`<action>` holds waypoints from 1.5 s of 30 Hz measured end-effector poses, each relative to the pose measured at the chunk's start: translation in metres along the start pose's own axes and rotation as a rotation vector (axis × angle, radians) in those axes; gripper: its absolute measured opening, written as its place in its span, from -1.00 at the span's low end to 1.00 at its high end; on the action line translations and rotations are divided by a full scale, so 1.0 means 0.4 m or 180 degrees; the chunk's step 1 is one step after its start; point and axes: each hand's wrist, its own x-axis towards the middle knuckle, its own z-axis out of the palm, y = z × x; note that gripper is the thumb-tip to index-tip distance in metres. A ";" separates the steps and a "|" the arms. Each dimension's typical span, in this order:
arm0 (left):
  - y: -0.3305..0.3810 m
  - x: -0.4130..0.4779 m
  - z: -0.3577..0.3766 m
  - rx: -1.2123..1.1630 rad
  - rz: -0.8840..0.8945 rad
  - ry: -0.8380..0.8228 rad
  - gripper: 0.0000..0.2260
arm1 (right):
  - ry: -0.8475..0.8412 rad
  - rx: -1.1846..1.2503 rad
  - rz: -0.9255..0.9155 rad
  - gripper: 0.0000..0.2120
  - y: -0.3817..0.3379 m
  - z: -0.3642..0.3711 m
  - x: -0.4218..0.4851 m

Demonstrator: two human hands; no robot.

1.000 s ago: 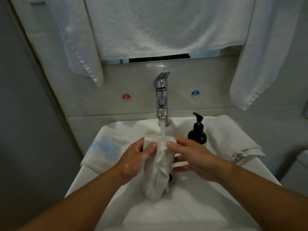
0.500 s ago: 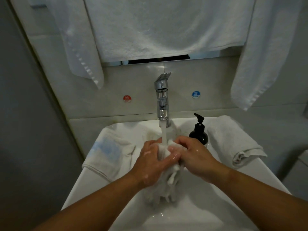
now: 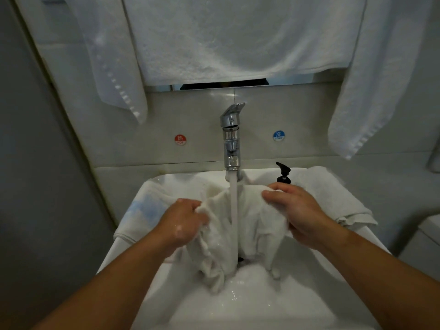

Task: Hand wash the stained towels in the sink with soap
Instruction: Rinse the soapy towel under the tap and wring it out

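A wet white towel (image 3: 252, 225) hangs spread over the white sink (image 3: 297, 303), under the water stream from the chrome faucet (image 3: 231, 136). My left hand (image 3: 185, 222) grips the towel's left edge. My right hand (image 3: 292, 210) grips its right edge, so the cloth is stretched between them. Its lower folds dangle into the basin near the drain. A black soap pump bottle (image 3: 283, 175) stands just behind my right hand, mostly hidden.
A towel with a blue stain (image 3: 142, 208) lies on the sink's left rim. Another folded white towel (image 3: 338, 198) lies on the right rim. White towels (image 3: 238, 36) hang on the wall above. Hot and cold stickers flank the faucet.
My hands were pressed together, rubbing the bunched towel under the stream. They have moved apart and spread the towel wide beneath the running water.
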 end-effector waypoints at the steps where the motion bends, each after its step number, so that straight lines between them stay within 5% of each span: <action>1: -0.012 0.008 -0.014 -0.0071 -0.0067 0.0123 -0.81 | 0.0176 -0.0223 -0.0092 -0.88 0.000 -0.012 0.005; 5: -0.035 0.017 -0.033 -0.0463 0.0077 0.0153 -0.89 | 0.0224 -0.2465 -0.0556 -0.87 -0.004 -0.043 0.003; 10: -0.010 -0.006 -0.006 -0.0484 0.1048 -0.0755 -0.94 | -0.0490 -0.4523 -0.0746 -0.84 -0.041 -0.004 -0.008; 13: 0.008 -0.020 0.022 -0.0530 0.1343 -0.0955 -0.89 | -0.1353 -0.4080 -0.0890 -0.36 -0.053 0.042 -0.012; 14: 0.013 -0.025 0.031 -0.0599 0.1349 -0.0972 -0.86 | -0.1531 -0.4044 -0.1004 -0.35 -0.043 0.057 -0.005; 18: 0.001 -0.021 0.026 -0.0631 0.0967 -0.0977 -0.72 | -0.1510 -0.4137 -0.1176 -0.75 0.002 0.070 0.045; 21: -0.028 -0.001 0.018 -0.0812 0.0288 -0.1044 -0.65 | -0.1173 -0.3584 -0.0939 -0.66 0.012 0.034 0.062; 24: -0.027 0.002 0.042 -0.0953 0.0047 -0.0922 -0.92 | -0.0937 -0.2889 -0.0547 -0.66 0.022 0.016 0.063; 27: -0.012 -0.003 0.062 -0.1045 0.0242 -0.0637 -0.89 | -0.0990 -0.2926 -0.0105 -0.66 0.015 0.006 0.057; 30: 0.008 -0.012 0.062 -0.1067 0.0797 -0.0457 -0.90 | -0.1331 -0.2978 -0.0305 -0.74 0.002 0.007 0.047; 33: 0.019 -0.016 0.056 -0.1400 0.0698 -0.0150 -0.77 | -0.1237 -0.2201 -0.0516 -0.76 0.015 0.024 0.041; 35: 0.007 -0.011 0.048 -0.1770 0.0172 -0.0523 -0.55 | -0.0958 -0.1628 -0.0552 -0.75 0.026 0.030 0.045; 37: -0.011 -0.008 0.051 -0.1601 0.0006 -0.1015 -0.56 | -0.0879 -0.1137 -0.0429 -0.72 0.039 0.040 0.049; 40: -0.017 0.001 0.065 -0.1554 -0.0062 -0.0865 -0.78 | -0.0885 -0.1464 -0.0389 -0.75 0.046 0.047 0.047; 42: -0.018 0.014 0.056 -0.1357 -0.0038 -0.0353 -0.86 | -0.1196 -0.2025 -0.0196 -0.84 0.032 0.037 0.042; 45: -0.034 0.026 0.032 -0.0689 0.0140 0.0343 -0.88 | -0.1446 -0.2785 0.0176 -0.73 0.038 0.016 0.043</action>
